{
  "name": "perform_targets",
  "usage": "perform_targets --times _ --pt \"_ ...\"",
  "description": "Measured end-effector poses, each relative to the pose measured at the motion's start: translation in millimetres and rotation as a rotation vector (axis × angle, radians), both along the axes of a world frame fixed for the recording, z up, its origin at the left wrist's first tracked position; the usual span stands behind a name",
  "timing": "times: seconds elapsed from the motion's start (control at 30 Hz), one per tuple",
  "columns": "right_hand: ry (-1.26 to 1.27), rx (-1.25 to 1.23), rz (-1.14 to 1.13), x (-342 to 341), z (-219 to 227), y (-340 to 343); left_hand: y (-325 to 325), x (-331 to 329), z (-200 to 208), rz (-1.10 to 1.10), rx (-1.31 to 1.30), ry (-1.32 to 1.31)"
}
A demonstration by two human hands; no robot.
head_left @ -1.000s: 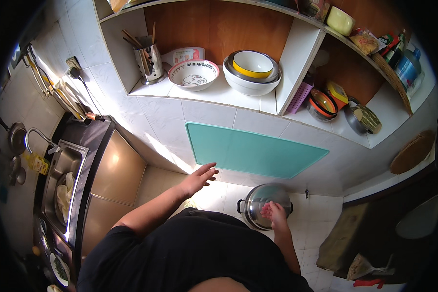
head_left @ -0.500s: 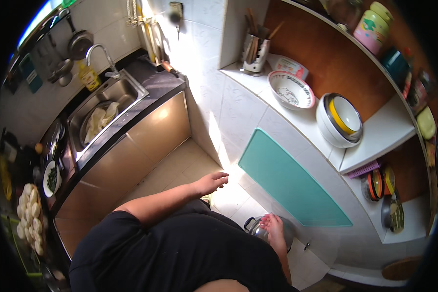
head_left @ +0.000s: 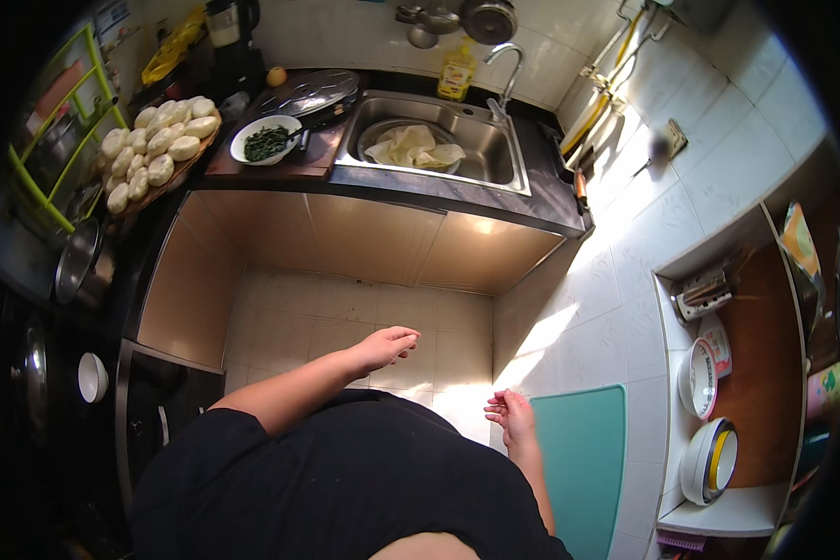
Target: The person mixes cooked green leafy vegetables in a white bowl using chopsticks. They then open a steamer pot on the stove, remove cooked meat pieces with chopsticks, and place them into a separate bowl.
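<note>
My left hand (head_left: 389, 347) hangs in the air in front of my body, above the tiled floor, with its fingers loosely bent and nothing seen in it. To its right, my right hand (head_left: 513, 417) is held lower, palm turned inward. Its fingers are slightly curled and apart, and it holds nothing. Nearest to it is a teal-green board (head_left: 579, 457) standing against the tiled wall. Neither hand touches anything.
Ahead runs a dark counter (head_left: 551, 207) with a steel sink (head_left: 506, 154) holding a basin and pale cloth (head_left: 411, 149). Left of it stand a white bowl of chopped greens (head_left: 266, 140), a tray of pale dough buns (head_left: 163, 140) and a pot (head_left: 79, 261). Shelves (head_left: 674, 448) with bowls line the right.
My view has turned left, so the sink and counter now lie ahead and the shelves at the far right. The lidded pot near my right hand has left the view. Both hands stay raised.
</note>
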State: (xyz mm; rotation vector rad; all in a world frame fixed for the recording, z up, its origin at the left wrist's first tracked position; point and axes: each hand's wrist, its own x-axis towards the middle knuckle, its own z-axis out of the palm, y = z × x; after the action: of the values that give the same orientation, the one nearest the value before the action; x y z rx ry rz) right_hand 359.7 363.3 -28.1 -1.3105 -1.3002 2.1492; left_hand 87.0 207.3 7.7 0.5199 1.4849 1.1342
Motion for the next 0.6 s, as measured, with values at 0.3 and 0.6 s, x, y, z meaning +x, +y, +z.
perform_targets --times 0.3,0.6 --pt "-0.079 -0.097 0.528 -194 -3 -112 -199 -122 -26 0.522 -0.016 -0.048" --pt "-0.101 -0.009 1.102 -414 15 -287 -413 -168 -61 1.123 -0.075 -0.105"
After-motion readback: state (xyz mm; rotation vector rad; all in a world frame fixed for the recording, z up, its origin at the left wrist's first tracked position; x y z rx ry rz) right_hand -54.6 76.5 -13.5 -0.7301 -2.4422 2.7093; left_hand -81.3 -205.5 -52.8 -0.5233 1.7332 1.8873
